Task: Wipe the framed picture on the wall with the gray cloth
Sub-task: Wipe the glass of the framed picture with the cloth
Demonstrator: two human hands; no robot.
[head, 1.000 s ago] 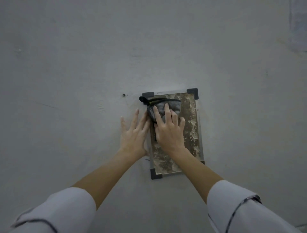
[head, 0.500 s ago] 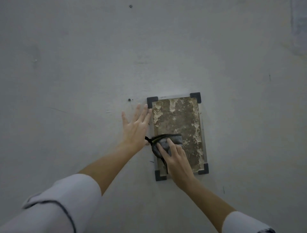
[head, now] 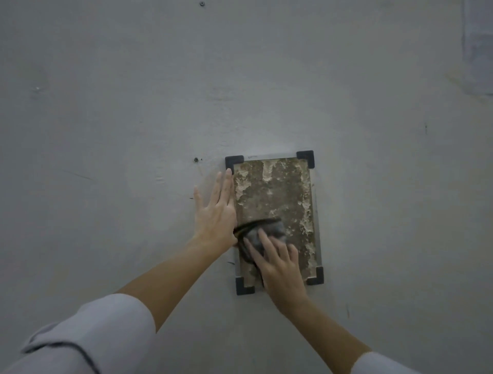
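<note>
Two hands are at work in the head view, both ours, reaching up from pale sleeves (head: pixel 88 336) to a plain gray wall (head: pixel 106 133). The framed picture (head: pixel 274 197) hangs on that wall a little right of the middle of the scene, upright and taller than it is wide, with a thin silvery rim, a black cap on each corner (head: pixel 305 157) and a mottled brown and cream surface. Our left hand (head: pixel 214 213) lies flat against the wall just beside the frame's left edge, its fingers straight and mostly together, the little finger spread off to the left, and the longest fingertips reaching up to the top left corner cap; it holds nothing. Our right hand (head: pixel 280 267) is over the lower left part of the picture, where it presses the gray cloth (head: pixel 269 229) against the surface; its fingers lie spread and nearly straight on top of the bunched cloth, and we cannot see the thumb. The cloth is blurred, with a dark edge band curving along its top and left side, close to the heel of our left hand. Left of the frame's top corner a small dark screw (head: pixel 196 159) sits in the wall, and a second one (head: pixel 202 3) shows at the far top edge.
</note>
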